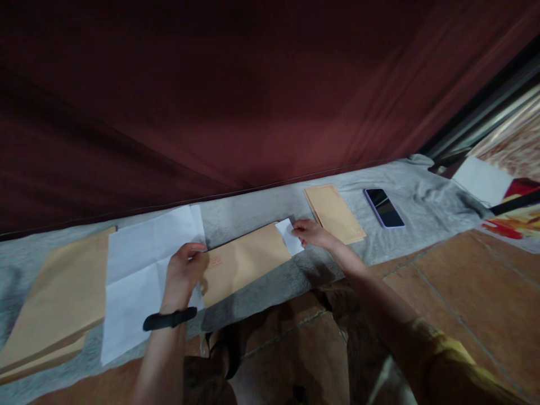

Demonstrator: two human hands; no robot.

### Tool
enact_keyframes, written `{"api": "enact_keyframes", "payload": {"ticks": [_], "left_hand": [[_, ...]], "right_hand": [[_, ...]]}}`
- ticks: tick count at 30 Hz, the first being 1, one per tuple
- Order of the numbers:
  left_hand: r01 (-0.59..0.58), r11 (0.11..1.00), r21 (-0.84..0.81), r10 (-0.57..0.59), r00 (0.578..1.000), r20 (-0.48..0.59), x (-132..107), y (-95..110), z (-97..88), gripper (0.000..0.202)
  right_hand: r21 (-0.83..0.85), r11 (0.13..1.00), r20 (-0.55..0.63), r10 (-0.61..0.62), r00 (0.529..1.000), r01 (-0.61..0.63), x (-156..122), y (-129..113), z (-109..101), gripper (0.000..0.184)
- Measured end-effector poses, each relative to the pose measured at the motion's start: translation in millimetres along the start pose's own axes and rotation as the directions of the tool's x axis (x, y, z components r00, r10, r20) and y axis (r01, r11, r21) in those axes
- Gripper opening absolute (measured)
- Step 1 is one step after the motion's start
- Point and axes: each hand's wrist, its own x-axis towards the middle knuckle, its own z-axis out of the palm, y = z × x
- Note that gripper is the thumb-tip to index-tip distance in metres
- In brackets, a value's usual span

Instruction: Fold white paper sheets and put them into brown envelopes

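One rectangular kraft-paper envelope [247, 260], one white paper slip [288, 236].
Left hand [185, 271] pinches envelope, nine o'clock; right hand [313, 232] pinches slip, two o'clock.

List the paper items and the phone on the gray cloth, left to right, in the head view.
Large envelopes → white sheet → middle envelope → white slip → small envelopes → phone.
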Motion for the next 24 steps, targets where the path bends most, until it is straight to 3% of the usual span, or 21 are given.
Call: {"api": "enact_keyframes", "payload": {"ticks": [5, 13, 15, 17, 19, 22, 24], "left_hand": [[-0.026, 0.994, -0.109, 0.028, 1.000, 0.012, 0, 10, 14.1, 0.037], [-0.129, 0.983, 0.133, 0.133, 0.991, -0.028, 8, 4, 19.3, 0.042], [-0.200, 0.967, 0.161, 0.206, 0.978, -0.024, 7, 5, 22.2, 0.046], [-0.342, 0.921, 0.184, 0.344, 0.939, 0.024, 1, 9, 29.3, 0.056], [-0.509, 0.831, 0.224, 0.484, 0.860, 0.158, -9, 15, 40.6, 0.073], [-0.641, 0.711, 0.289, 0.498, 0.749, 0.436, -29, 21, 60.7, 0.108], [-0.683, 0.651, 0.331, 0.473, 0.706, 0.528, -38, 23, 71.2, 0.119]], "right_hand": [[0.059, 0.998, 0.021, -0.015, 1.000, 0.014, 2, 5, 3, 0.024], [0.126, 0.992, 0.010, 0.026, 1.000, -0.027, 1, 2, 2, 0.016], [0.131, 0.991, 0.005, 0.036, 0.999, -0.036, 0, -1, 3, 0.015], [0.138, 0.990, -0.003, 0.042, 0.999, -0.041, -2, -3, 3, 0.015], [0.150, 0.988, -0.009, 0.036, 0.999, -0.034, -3, -5, 3, 0.015], [0.173, 0.985, 0.004, 0.027, 1.000, -0.028, -3, -6, 3, 0.014], [0.186, 0.982, 0.024, 0.028, 0.999, -0.032, -2, -6, 3, 0.014]]}}
